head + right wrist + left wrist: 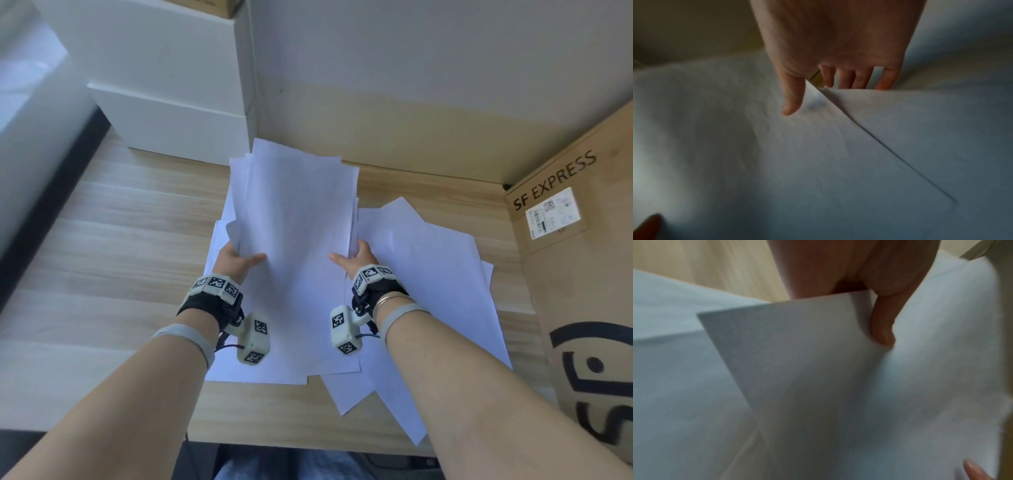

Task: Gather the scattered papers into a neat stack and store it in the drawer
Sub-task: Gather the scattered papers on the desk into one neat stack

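Observation:
I hold a bundle of white papers (294, 212) between both hands, raised above the wooden desk (113, 246). My left hand (236, 257) grips its left edge, thumb on top and fingers beneath. My right hand (356, 257) grips the right edge the same way. The sheets in the bundle are uneven, with corners fanned out at the top. More loose papers (428, 274) lie scattered on the desk under and to the right of my arms. In the left wrist view my thumb (882, 327) presses on a sheet (797, 361). In the right wrist view my fingers (846, 78) disappear under a sheet (920, 129). No drawer is in view.
Stacked white boxes (164, 85) stand at the back left of the desk. A tall cardboard box (582, 274) marked SF EXPRESS stands along the right side. A wall (411, 85) closes off the back. The desk's front edge (274, 442) runs just above my lap.

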